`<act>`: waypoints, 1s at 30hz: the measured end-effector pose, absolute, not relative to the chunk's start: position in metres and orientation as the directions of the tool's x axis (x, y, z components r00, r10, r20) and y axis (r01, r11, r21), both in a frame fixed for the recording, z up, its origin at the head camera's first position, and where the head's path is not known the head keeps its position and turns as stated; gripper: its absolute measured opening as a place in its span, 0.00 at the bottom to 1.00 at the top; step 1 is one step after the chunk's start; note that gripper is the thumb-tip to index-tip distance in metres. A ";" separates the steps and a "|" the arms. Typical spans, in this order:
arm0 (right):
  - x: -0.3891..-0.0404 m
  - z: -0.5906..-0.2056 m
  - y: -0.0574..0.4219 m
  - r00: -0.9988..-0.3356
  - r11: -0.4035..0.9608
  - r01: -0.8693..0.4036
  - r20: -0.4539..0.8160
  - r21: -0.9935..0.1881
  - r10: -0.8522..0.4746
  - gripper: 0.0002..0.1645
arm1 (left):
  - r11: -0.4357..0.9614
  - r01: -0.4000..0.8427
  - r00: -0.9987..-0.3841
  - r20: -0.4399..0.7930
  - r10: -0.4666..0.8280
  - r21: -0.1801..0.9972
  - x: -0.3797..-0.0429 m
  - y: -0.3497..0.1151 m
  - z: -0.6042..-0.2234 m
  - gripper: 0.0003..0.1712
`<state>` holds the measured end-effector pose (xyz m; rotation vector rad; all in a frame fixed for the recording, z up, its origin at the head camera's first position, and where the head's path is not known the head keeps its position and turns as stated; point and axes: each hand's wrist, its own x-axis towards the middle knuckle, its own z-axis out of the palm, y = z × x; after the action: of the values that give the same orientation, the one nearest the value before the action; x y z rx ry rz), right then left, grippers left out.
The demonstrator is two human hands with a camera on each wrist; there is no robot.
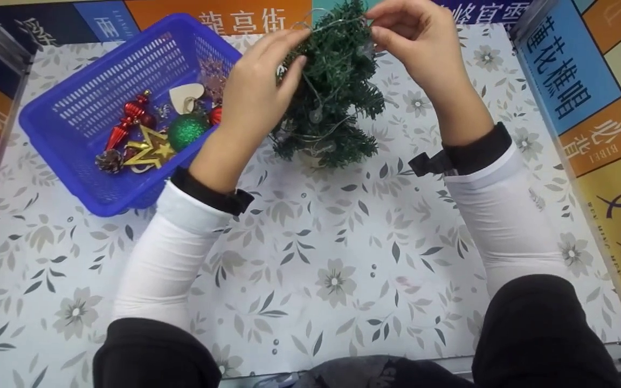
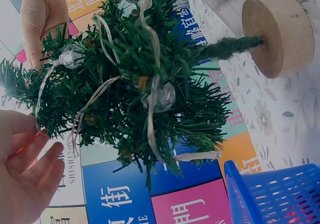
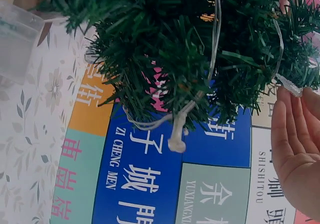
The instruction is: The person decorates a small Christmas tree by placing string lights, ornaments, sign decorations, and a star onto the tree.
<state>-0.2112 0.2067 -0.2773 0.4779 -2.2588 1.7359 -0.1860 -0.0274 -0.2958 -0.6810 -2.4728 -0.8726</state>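
Observation:
A small green artificial Christmas tree (image 1: 337, 81) on a round wooden base (image 2: 280, 36) stands at the far middle of the table. A clear wire string of lights (image 2: 152, 84) with faceted clear bulbs winds through its branches. My right hand (image 1: 421, 46) is beside the upper tree, pinching a part of the light string near a clear piece (image 3: 290, 86) at the fingertips. On the other side, my left hand (image 1: 259, 81) has its fingertips by the wire near the treetop, thumb held apart from the index finger. Branches partly hide where the wire meets the fingers.
Left of the tree stands a blue plastic basket (image 1: 81, 172) holding a green glitter ball (image 1: 187, 132), a gold star (image 1: 151, 151), a white heart (image 1: 185, 97), red ornaments (image 1: 127, 124) and a pinecone (image 1: 109, 160). A clear plastic box (image 3: 17, 41) sits near the tree base. Printed panels (image 1: 607, 108) border the table.

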 end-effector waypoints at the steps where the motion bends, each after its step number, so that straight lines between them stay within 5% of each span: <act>1: -0.210 -0.278 0.206 -0.916 0.219 -0.402 0.390 -0.889 -0.097 0.10 | 0.681 0.568 -0.793 0.531 0.300 0.462 -0.186 -0.028 -0.296 0.23; 7: -0.208 -0.281 0.206 -0.919 0.153 -0.394 0.386 -0.906 -0.082 0.20 | 0.664 0.580 -0.784 0.546 0.296 0.472 -0.186 -0.028 -0.296 0.24; 14: -0.209 -0.278 0.210 -0.922 0.204 -0.386 0.371 -0.900 -0.112 0.16 | 0.656 0.580 -0.786 0.544 0.294 0.483 -0.185 -0.033 -0.293 0.26; 22: -0.206 -0.282 0.222 -0.927 0.198 -0.375 0.359 -0.906 -0.114 0.15 | 0.592 0.534 -0.806 0.576 0.141 0.603 -0.177 -0.059 -0.289 0.26; 30: -0.193 -0.291 0.255 -0.949 0.296 -0.295 0.315 -0.909 0.021 0.16 | 0.546 0.434 -0.840 0.541 -0.041 0.716 -0.169 -0.092 -0.302 0.22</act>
<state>-0.1926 0.2547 -0.2912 0.2497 -2.2998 1.7017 -0.1692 -0.0917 -0.3023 -0.3168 -2.2807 -1.2522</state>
